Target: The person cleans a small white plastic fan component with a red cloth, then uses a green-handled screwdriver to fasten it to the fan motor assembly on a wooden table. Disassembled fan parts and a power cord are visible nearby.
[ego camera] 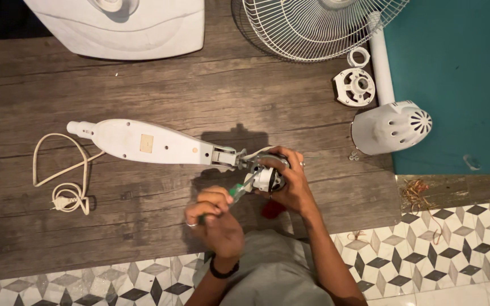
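Fan motor [269,173]: bare metal unit with its housing off, lying near the front edge of the wooden table [143,85], joined by wires to the end of the white fan neck [143,141]. Right hand [290,181] cupped it, fingers closed around the body. Left hand [214,218] gripped a green-handled screwdriver [239,190], fingers wrapped tight on the handle, tip set against the motor. Step judged: working a screw on the motor; the move called for a steady hold and a tip kept square. Alongside: white power cord [63,181] with plug, rear motor cover [392,124], round plastic bracket [355,86], wire fan guard [313,25], white fan base [126,25].
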